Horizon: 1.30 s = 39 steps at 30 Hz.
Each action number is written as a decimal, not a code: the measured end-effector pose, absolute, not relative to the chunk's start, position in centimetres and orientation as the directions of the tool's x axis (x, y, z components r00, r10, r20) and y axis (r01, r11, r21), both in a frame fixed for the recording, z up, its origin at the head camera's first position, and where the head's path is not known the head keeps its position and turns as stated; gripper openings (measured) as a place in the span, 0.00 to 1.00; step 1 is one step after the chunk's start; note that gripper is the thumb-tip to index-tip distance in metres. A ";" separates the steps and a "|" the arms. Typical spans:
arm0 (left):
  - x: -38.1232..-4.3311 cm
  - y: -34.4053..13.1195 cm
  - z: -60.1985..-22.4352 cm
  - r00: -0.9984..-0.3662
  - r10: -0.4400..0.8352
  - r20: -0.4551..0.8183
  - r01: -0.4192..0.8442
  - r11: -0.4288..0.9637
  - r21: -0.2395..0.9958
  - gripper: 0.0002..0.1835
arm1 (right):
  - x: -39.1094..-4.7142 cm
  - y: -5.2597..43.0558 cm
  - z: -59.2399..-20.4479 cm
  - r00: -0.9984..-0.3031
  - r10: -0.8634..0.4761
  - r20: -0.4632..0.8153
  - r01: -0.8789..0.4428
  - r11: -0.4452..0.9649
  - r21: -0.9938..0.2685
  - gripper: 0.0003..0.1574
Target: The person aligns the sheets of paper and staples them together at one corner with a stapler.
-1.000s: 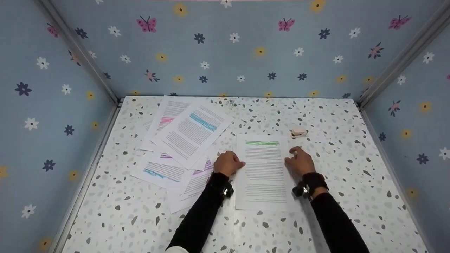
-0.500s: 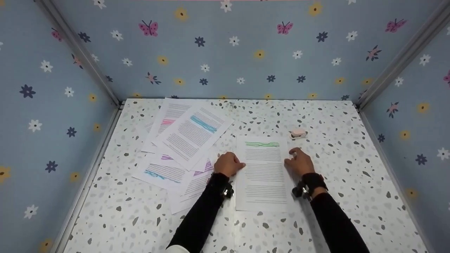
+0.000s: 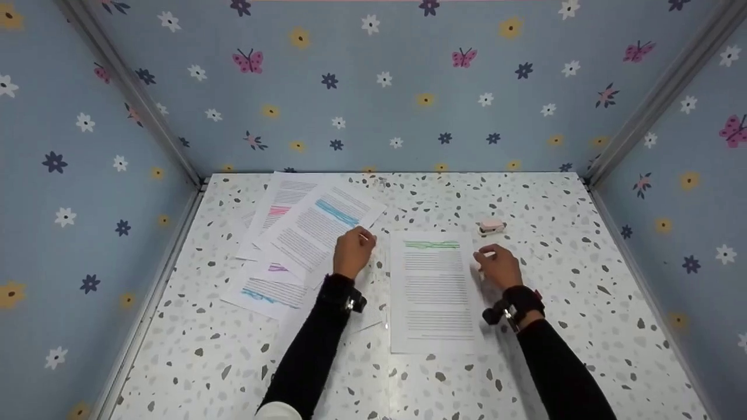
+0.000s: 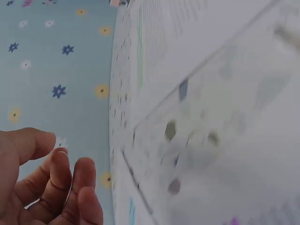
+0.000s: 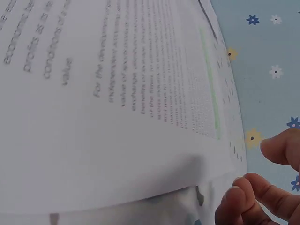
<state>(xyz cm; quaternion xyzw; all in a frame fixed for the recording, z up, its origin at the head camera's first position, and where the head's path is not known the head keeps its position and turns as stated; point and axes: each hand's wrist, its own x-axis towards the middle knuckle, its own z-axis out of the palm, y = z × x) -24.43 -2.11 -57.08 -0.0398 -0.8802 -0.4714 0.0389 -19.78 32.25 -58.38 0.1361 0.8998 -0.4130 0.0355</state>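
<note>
Left hand [image 3: 353, 254] at page's [image 3: 435, 291] 10 o'clock, right hand [image 3: 500, 268] at 2; fingers loosely curled, narrow gaps, holding nothing.

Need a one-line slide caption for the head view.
Left grip near overlapping pages, right grip beside the green-marked page, pink stapler farther back.

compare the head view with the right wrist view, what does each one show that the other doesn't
Only the head view shows the left hand, the pink stapler and the pink highlighter marks.

Only the right wrist view shows readable printed words, such as "profits"; in the head view the print is too small to read.

Both share the right hand, the green-highlighted page, the speckled tabletop and the flower-patterned wall.
</note>
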 end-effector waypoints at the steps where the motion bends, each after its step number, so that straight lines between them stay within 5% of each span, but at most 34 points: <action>1: -25.0 -3.0 -56.9 -0.990 0.022 0.137 0.126 0.558 0.820 0.06 | -19.7 32.2 -58.1 -0.961 0.223 -0.166 0.271 0.618 -0.738 0.25; 8: -28.0 -9.1 -58.4 -0.978 -0.039 0.205 0.118 0.706 0.698 0.13 | -19.1 31.1 -57.2 -0.970 0.218 -0.104 0.213 0.568 -0.795 0.22; 19: -26.9 -12.5 -60.7 -0.995 0.030 -0.094 -0.012 0.906 0.422 0.38 | -19.0 30.0 -56.7 -0.978 0.187 -0.096 0.185 0.549 -0.815 0.21; 31: -26.6 -11.9 -61.7 -0.977 0.033 -0.210 -0.055 0.916 0.398 0.39 | -19.6 30.1 -56.0 -0.979 0.185 -0.084 0.177 0.576 -0.798 0.22; 39: -22.4 -9.9 -59.1 -0.993 0.051 -0.110 0.012 0.944 0.331 0.26 | -19.8 29.3 -55.4 -0.989 0.140 -0.041 0.116 0.586 -0.802 0.20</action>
